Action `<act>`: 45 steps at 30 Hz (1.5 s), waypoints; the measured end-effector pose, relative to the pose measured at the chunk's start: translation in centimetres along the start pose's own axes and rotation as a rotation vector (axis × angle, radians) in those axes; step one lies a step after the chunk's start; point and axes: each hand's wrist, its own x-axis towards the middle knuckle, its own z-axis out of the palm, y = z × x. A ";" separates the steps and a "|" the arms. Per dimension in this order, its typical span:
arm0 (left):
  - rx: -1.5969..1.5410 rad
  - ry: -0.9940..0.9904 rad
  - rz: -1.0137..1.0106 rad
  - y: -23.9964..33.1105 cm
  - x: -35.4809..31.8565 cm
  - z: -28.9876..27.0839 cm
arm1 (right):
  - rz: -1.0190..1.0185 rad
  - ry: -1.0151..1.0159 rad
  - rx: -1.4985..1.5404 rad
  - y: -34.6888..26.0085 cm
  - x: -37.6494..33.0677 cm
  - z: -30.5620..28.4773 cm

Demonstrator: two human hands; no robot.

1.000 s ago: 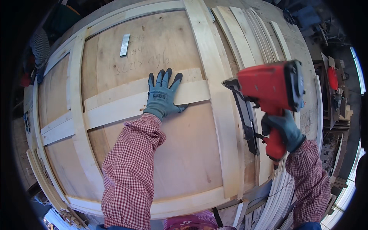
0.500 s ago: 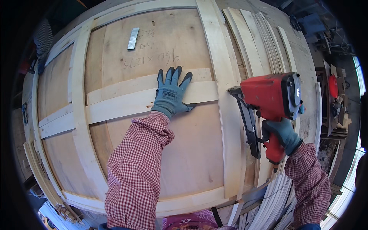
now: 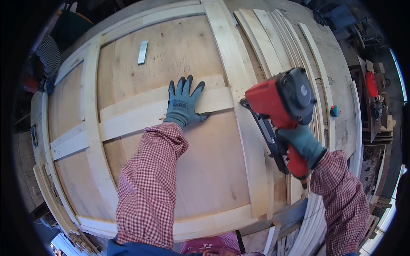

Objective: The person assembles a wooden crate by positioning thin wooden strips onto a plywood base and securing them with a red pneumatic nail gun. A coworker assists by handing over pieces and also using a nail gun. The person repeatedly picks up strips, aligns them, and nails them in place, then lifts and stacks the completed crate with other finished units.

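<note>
My left hand (image 3: 183,104), in a grey-blue work glove, lies flat with spread fingers on a pale cross slat (image 3: 132,124) of a wooden panel. My right hand (image 3: 302,143), gloved alike, grips the handle of a red and black nail gun (image 3: 277,96). The gun's nose is at the edge of a long upright board (image 3: 230,55) on the panel's right side; whether it touches, I cannot tell. Handwritten marks show on the plywood sheet (image 3: 205,158) beneath the slats. A strip of silvery staples or nails (image 3: 142,52) rests on the plywood beyond my left hand.
Loose wooden slats (image 3: 269,38) lie along the panel's right side. A blue-green tape measure (image 3: 334,111) sits beyond the gun. More slats are stacked at the lower left (image 3: 55,205). A person's striped sleeve (image 3: 48,53) shows at the upper left. A red round object (image 3: 370,85) is at the right.
The nail gun in my right hand has moved left, closer to the long upright board, and tilted. My left hand stays pressed on the slat. The whole view has shifted slightly.
</note>
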 end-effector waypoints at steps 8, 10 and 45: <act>-0.120 0.225 -0.401 3.1 -6.3 1.5 | 0.020 -0.203 0.197 13.9 -21.0 2.6; -0.216 0.235 -0.189 5.7 -11.3 1.1 | 0.238 -0.183 0.231 17.8 -28.1 3.8; -0.159 0.191 -0.772 -43.7 -38.6 -3.2 | -0.479 -0.167 -0.541 6.3 -30.1 37.7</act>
